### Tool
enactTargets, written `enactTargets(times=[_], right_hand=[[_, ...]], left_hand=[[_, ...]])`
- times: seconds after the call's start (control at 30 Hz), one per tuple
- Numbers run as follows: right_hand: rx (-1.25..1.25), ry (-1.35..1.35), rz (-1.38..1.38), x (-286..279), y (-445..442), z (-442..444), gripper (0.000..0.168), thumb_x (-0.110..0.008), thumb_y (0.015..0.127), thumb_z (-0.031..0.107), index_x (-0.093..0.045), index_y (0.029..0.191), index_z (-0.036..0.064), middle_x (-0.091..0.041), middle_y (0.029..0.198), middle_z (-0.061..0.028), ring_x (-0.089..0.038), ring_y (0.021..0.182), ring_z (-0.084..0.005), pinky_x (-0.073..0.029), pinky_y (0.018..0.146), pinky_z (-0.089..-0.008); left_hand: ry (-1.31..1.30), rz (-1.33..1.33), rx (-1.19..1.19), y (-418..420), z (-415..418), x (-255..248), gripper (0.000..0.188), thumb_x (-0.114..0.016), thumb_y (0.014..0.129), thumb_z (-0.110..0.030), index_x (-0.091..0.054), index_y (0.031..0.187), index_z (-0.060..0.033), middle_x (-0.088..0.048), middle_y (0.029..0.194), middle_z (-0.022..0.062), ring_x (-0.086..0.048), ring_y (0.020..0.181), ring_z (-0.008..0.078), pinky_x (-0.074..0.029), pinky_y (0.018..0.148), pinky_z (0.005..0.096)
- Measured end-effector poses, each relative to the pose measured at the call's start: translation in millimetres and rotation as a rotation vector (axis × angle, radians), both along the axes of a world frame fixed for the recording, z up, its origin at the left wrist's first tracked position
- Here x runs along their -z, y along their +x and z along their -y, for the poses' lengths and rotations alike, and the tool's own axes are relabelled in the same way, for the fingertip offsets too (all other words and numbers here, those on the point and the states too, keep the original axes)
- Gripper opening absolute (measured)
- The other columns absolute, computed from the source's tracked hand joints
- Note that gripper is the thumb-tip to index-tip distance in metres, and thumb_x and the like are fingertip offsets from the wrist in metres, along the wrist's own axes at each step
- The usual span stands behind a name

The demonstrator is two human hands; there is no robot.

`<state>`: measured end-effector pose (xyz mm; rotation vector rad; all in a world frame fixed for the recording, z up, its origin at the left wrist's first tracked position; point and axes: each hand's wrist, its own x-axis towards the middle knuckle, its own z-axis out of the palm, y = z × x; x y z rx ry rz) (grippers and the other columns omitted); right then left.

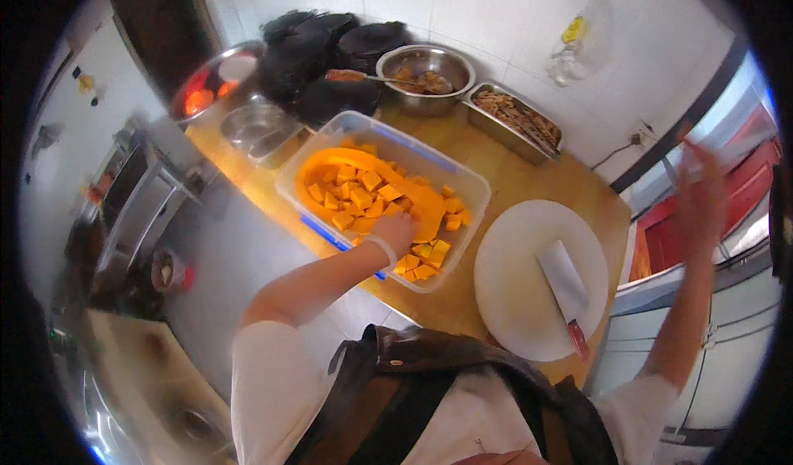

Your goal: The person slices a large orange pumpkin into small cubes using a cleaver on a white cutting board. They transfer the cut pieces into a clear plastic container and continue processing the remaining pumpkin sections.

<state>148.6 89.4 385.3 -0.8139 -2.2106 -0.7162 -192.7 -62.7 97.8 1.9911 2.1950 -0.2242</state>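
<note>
My left hand [396, 229], with a pale band at the wrist, reaches down into a clear plastic storage box [480, 202]. Its fingers are among orange cubes [359, 197], apparently pumpkin, and a smooth, curved orange piece [427, 220]. The fingertips are hidden, so I cannot tell whether they grip anything. Raised at the far right is my right hand [703, 186], blurred, beside something whitish and translucent; whether it holds that is unclear. Between the hands, a cleaver [562, 276] with a red handle lies on a round white cutting board [511, 279].
Behind the box stand a steel bowl [427, 99] of brown food with a utensil, and a steel tray [514, 121] of food strips with tongs. Dark stacked pans [310, 56] and a steel basin [217, 81] sit at the back left. The wooden tabletop's [449, 304] front edge is near my body.
</note>
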Motion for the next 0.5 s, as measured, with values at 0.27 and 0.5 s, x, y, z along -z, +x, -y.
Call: enactTargets(times=[0.27,0.5], right_hand=[[0.287,-0.789,-0.372,179,137,119,0.019,-0.055,0.084,0.009,-0.057,0.101,0.002,-0.06,0.09,-0.0136,-0.059,0.077,-0.0268,-0.047,0.07,-0.0334],[0.372,-1.11,-0.844,289,195,178,0.018,-0.053,0.086,0.01,-0.057,0.101,0.002,-0.061,0.083,-0.0121,-0.058,0.068,-0.0187,-0.046,0.063,-0.0294]], left_hand=[[-0.184,-0.18,0.176,-18,-42,0,0.052,-0.069,0.069,-0.036,-0.056,0.111,-0.0073,-0.062,0.1,0.0102,-0.058,0.097,0.027,-0.046,0.078,0.0416],[0.041,-0.131,0.077,-23,-37,29,0.055,-0.071,0.065,-0.035,-0.05,0.106,-0.0045,-0.062,0.096,0.0162,-0.059,0.093,0.0317,-0.047,0.078,0.0382]])
